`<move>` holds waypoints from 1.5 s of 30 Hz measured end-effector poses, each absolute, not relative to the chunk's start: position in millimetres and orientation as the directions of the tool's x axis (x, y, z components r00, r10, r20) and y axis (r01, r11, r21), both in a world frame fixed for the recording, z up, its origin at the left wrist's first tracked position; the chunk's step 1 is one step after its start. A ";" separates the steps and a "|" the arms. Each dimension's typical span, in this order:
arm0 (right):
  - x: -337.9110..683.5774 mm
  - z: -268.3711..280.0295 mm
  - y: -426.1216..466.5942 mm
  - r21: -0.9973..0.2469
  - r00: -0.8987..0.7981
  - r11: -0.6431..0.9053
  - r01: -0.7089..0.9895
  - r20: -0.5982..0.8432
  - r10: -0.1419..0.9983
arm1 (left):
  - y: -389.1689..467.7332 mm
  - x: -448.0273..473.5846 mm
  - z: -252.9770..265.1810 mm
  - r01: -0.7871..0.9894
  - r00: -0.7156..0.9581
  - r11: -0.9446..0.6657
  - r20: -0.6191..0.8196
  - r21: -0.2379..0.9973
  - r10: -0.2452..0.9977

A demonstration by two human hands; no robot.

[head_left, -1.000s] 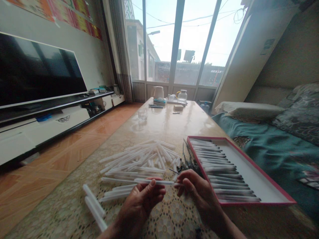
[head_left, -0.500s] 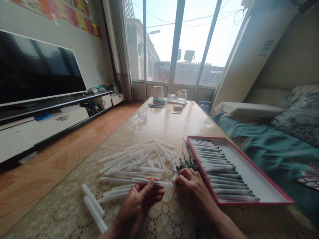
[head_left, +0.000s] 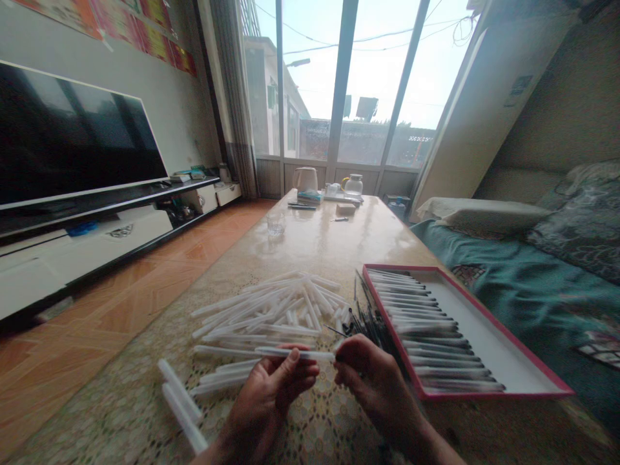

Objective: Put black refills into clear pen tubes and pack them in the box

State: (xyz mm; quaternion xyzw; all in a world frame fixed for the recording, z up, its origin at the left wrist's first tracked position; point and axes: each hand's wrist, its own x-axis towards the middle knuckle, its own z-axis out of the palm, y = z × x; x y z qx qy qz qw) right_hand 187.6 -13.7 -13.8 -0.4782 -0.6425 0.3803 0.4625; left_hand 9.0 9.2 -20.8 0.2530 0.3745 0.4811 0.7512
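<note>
One white tube (head_left: 320,356) held above the tabletop (head_left: 329,252), just in front of a pile of loose white tubes (head_left: 256,316), too jumbled to count. Two more tubes (head_left: 179,389) lie apart at lower left. One pink-rimmed tray (head_left: 498,342) at right holds a row of dark-tipped tubes (head_left: 431,336), roughly twenty. Black rods (head_left: 371,321) bunched beside the tray, count unclear. One drinking glass (head_left: 276,227) farther back. Person's left hand (head_left: 278,384): thumb pressing the held tube onto its fingers. Right hand (head_left: 380,378): knuckles up, fingers bent narrow at that tube's right end; cannot tell whether they grip anything
</note>
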 end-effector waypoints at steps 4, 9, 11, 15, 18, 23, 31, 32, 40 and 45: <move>186.4 -12.6 -14.0 -0.938 -0.103 0.237 0.251 0.217 0.971 | 9.7 9.0 -20.6 -0.528 0.275 0.416 -0.315 0.740 0.908; 186.2 -15.9 -13.2 -0.945 -0.088 0.242 0.222 0.228 0.970 | 9.9 8.5 -22.2 -0.537 0.268 0.418 -0.322 0.733 0.908; 186.1 -16.1 -13.5 -0.947 -0.089 0.229 0.226 0.215 0.973 | 9.6 8.4 -23.1 -0.541 0.264 0.414 -0.320 0.732 0.910; 185.2 -15.8 -14.4 -0.953 -0.085 0.213 0.216 0.199 0.976 | 9.5 8.9 -23.7 -0.537 0.281 0.416 -0.310 0.734 0.908; 184.2 -16.4 -14.1 -0.960 -0.074 0.205 0.189 0.194 0.978 | 10.2 9.2 -23.2 -0.531 0.297 0.419 -0.301 0.736 0.906; 182.8 -19.5 -11.8 -0.984 -0.040 0.138 0.109 0.135 0.990 | 10.9 9.2 -22.0 -0.524 0.307 0.411 -0.286 0.746 0.908; 184.1 -26.0 -12.7 -0.939 -0.052 0.108 0.326 0.096 0.994 | 10.1 9.5 -19.4 -0.495 0.316 0.413 -0.284 0.764 0.905; 184.7 -25.1 -12.9 -0.923 -0.059 0.128 0.361 0.115 0.992 | 10.1 9.5 -19.9 -0.494 0.315 0.412 -0.284 0.766 0.905; 185.0 -19.1 -12.4 -0.789 -0.137 0.283 0.546 0.249 0.959 | 11.1 10.6 -20.0 -0.490 0.307 0.399 -0.276 0.775 0.911; 186.8 -20.1 -11.8 -0.797 -0.176 0.260 0.545 0.194 0.965 | 11.0 11.5 -19.3 -0.470 0.304 0.394 -0.274 0.790 0.913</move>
